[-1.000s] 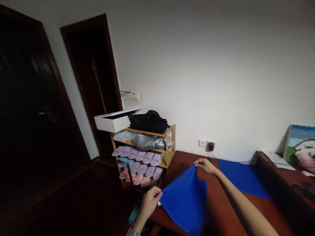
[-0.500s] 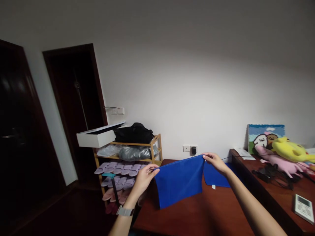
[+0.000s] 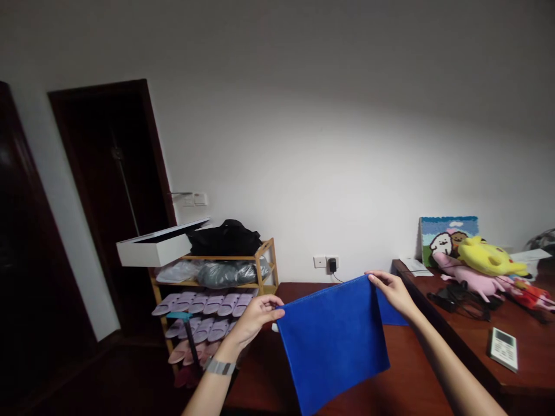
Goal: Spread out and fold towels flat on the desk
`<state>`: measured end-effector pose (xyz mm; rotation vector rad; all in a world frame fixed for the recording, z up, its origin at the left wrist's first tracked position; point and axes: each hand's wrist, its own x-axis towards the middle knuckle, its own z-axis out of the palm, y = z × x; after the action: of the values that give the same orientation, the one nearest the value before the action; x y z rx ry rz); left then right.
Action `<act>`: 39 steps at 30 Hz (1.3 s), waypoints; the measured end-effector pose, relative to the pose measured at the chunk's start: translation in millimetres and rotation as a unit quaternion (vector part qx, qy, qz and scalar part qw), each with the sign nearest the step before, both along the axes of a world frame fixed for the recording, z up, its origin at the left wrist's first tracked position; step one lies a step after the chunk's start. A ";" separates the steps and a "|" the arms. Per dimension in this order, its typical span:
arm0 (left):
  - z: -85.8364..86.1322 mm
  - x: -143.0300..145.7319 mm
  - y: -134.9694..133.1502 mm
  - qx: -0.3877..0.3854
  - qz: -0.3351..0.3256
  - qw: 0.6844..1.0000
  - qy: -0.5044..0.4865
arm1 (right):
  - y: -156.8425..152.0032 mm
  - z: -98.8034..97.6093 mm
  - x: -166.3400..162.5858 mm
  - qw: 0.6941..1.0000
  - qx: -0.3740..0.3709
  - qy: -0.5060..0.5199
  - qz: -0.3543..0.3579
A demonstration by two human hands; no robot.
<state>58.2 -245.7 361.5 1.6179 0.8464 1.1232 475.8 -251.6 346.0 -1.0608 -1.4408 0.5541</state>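
A blue cloth (image 3: 333, 341) hangs between my two hands, its top edge stretched and sloping up to the right. Its lower part hangs free over the desk. My left hand (image 3: 255, 315) pinches the top left corner between thumb and fingers; a grey band circles that wrist. At the top right corner, my right hand (image 3: 392, 292) is closed on the edge in the same way. Behind the cloth, a second blue piece (image 3: 392, 312) lies on the brown desk (image 3: 416, 370), mostly hidden. A small white tag (image 3: 274, 327) shows beside my left fingertips.
A wooden rack (image 3: 266, 271) at left holds slippers (image 3: 212, 303), plastic-wrapped items, a black bag (image 3: 225, 237) and a white box (image 3: 151, 251). On the right surface are plush toys (image 3: 489, 257), a picture (image 3: 448, 237), cables and a white device (image 3: 503, 348). A black plug (image 3: 332, 264) sits in the wall socket.
The cloth has come nearer and its lower edge hangs further down, covering more of the second blue piece. Both hands keep their hold on the corners. The view has turned slightly right.
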 end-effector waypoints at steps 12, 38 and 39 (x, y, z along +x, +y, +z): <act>28.7 14.6 -21.8 0.046 0.081 0.989 -0.117 | -64.4 6.8 -0.9 0.992 0.104 -0.005 -0.066; -277.6 -56.4 114.7 -0.110 0.257 0.922 0.266 | 191.3 -194.4 -189.0 0.972 -0.142 -0.182 -0.037; -286.7 -63.4 111.7 -0.113 0.264 0.916 0.280 | 176.6 -213.3 -197.1 0.970 -0.149 -0.189 -0.035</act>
<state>-5.2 -134.0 74.8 1.5720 1.8055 0.8588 278.7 -75.1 132.7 -1.5112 -1.6750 0.5488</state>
